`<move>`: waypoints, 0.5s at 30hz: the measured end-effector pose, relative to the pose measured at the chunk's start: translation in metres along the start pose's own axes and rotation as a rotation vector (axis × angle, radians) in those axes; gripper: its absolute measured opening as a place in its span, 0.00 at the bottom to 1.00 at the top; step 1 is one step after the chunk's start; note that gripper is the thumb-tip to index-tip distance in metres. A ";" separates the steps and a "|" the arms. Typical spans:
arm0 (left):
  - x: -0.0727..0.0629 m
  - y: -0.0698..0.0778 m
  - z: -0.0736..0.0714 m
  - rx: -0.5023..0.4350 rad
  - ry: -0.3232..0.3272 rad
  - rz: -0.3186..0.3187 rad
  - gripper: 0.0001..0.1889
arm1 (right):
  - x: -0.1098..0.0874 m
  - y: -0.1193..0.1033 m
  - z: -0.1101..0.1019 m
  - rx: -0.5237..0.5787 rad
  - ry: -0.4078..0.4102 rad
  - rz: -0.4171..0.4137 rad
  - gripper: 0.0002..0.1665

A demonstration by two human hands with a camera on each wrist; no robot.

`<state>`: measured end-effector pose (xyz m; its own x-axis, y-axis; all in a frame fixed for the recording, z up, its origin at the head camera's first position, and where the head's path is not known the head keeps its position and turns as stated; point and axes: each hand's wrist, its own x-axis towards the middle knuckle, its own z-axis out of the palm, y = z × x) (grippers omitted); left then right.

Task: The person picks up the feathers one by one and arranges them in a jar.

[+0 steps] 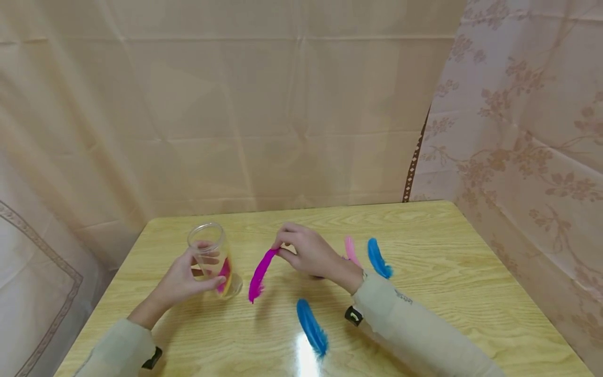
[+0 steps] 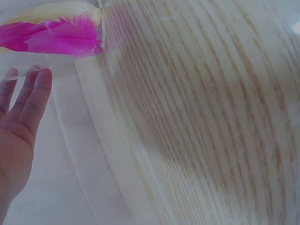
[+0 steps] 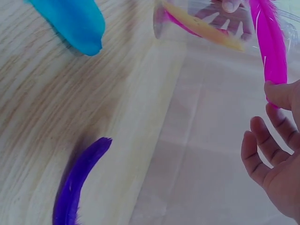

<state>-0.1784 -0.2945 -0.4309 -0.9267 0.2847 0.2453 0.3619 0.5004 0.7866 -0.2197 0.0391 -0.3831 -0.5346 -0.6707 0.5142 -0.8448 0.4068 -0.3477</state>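
Observation:
My left hand [image 1: 181,277] grips a clear jar [image 1: 213,256] at the left, its open mouth facing up and slightly tilted. Inside the jar lie a magenta feather [image 2: 56,37] and a yellow feather [image 3: 204,26]. My right hand [image 1: 308,250] pinches another magenta feather [image 1: 260,275] by one end between thumb and fingertips. That feather hangs down just right of the jar, over the table. Seen from the right wrist, the held feather [image 3: 272,42] overlaps the jar. A purple feather [image 3: 75,185] lies on the table, mostly hidden under my right hand in the head view.
On the wood-grain table [image 1: 424,324] lie a blue feather [image 1: 312,329] near the front, a second blue feather [image 1: 378,259] and a pink feather [image 1: 350,250] behind my right wrist. Beige curtains [image 1: 282,104] hang along the table's back edge; a flowered cloth [image 1: 532,146] is at the right.

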 end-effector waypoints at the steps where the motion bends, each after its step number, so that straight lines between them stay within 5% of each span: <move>1: 0.000 0.000 0.000 0.000 0.000 -0.001 0.40 | 0.001 0.000 0.000 0.000 0.003 -0.006 0.01; 15: 0.000 0.001 0.000 -0.013 -0.001 0.005 0.40 | 0.014 -0.007 -0.004 -0.008 0.099 -0.059 0.05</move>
<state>-0.1777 -0.2943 -0.4300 -0.9249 0.2875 0.2487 0.3649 0.4880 0.7929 -0.2218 0.0291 -0.3704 -0.4831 -0.6295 0.6086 -0.8749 0.3735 -0.3083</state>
